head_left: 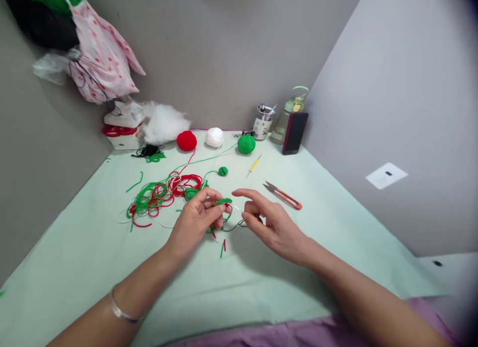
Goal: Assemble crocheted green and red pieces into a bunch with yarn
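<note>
Pinched between the fingers and thumb of my left hand (199,215) is a small green crochet piece (224,201) with a bit of red under it. A thin pale needle (236,208) runs from this piece to the thumb of my right hand (267,220). My right index finger stretches out above the needle, while the other fingers curl in. Dark thread (233,228) loops below the piece towards my right hand. More green and red crochet work hangs partly hidden behind and below my left hand. Short green and red yarn snips (223,247) lie nearer me.
Tangled red, green and white yarn (157,197) spreads to the left. Red (186,141), white (214,137) and green (246,144) yarn balls sit at the back. A yellow-handled hook (255,164) and orange thread snips (284,195) lie right. Behind stand a phone (295,133), bottle (281,128) and pen cup (263,124).
</note>
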`<state>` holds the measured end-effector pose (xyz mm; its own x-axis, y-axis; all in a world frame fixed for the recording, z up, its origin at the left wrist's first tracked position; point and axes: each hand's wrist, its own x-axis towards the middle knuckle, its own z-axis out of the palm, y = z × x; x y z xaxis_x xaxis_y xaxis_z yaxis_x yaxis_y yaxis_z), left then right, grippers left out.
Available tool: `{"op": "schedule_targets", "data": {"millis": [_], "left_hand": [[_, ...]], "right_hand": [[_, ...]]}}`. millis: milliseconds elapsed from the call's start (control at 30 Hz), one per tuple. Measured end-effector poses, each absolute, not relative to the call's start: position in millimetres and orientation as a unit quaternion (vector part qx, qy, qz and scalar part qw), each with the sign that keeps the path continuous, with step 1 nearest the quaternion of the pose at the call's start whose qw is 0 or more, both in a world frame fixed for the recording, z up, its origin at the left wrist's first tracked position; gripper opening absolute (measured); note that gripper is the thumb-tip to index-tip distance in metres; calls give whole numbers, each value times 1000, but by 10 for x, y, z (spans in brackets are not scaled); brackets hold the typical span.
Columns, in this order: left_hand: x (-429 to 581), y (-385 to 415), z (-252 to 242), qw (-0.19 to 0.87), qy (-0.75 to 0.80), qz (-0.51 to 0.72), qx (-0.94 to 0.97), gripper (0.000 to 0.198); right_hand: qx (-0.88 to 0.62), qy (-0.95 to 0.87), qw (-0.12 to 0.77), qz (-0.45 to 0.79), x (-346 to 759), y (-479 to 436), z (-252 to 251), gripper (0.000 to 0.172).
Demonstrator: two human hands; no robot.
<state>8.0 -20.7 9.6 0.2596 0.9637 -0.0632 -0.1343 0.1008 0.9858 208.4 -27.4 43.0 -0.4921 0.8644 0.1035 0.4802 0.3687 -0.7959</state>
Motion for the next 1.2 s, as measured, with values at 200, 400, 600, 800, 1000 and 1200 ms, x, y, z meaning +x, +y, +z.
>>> {"op": "schedule_targets", "data": {"millis": [200,400,600,800,1000,1200], "left_hand": [[101,-213,123,600,421,450,511,17],[119,-241,149,558,432,452,546,13],[127,-254,140,566,421,461,539,17],[132,-248,159,551,436,462,541,20],[139,-262,131,543,436,473,540,17],[151,-298,84,520,436,481,556,13]], "right_hand": [[-433,-753,252,427,2066,-276,498,35],[-423,-724,279,469,2085,-259,449,30],[-419,-709,301,481,2070,-232,419,22],[-437,-720,287,455,2063,-233,421,11],[-438,-712,289,466,2052,-252,433,12],[-440,-704,306,467,2016,-283,413,13]]}}
